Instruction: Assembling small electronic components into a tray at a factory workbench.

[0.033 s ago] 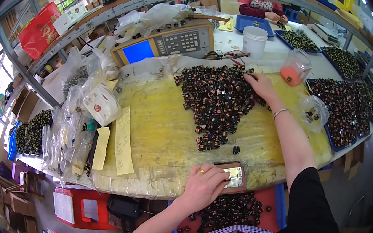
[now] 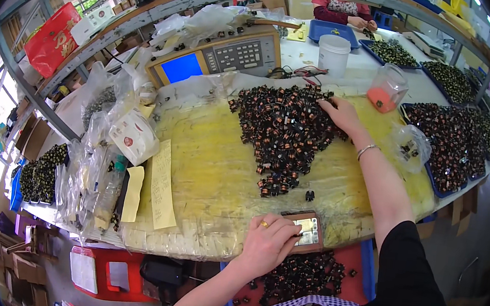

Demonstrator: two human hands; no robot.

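Nothing is moving since before: my right hand (image 2: 340, 112) is resting open on the pile of small coils (image 2: 283, 133) mid-tabletop, my left hand (image 2: 268, 243) pinching the small tester (image 2: 307, 231) at the near edge.

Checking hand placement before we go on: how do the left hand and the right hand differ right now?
The left hand is close to the body at the table's near edge, fingers curled on a small brown fixture; the right hand is stretched far out, lying flat on the pile of dark coil parts. The left hand wears a gold ring; the right has a thin bracelet at the wrist. Both are bare and rest on the yellowish table cover.
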